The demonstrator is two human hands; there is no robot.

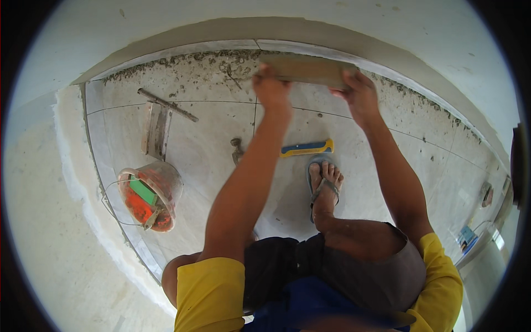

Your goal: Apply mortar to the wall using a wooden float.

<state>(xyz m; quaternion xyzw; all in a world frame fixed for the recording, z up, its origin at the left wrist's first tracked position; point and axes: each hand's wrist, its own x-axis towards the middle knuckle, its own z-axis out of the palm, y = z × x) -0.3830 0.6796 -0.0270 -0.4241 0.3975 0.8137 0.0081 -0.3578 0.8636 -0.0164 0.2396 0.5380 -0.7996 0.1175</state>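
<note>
I grip a long, flat, grey-brown board point(310, 69) by its two ends, up near the wall base, above a strip of floor speckled with debris. My left hand point(272, 88) is closed on the board's left end and my right hand point(357, 94) on its right end; the board is slightly blurred. Below my hands, a tool with a blue and yellow handle point(307, 148) lies beside my sandalled foot, and a metal tool head point(237, 146) lies partly hidden by my left forearm.
At left, a bucket point(175, 185) with orange insides holds a green block, near a metal T-shaped tool point(158, 124). A pale wall point(304, 22) curves along the top. A blue object point(466, 237) and a small item point(487, 195) are at the right edge.
</note>
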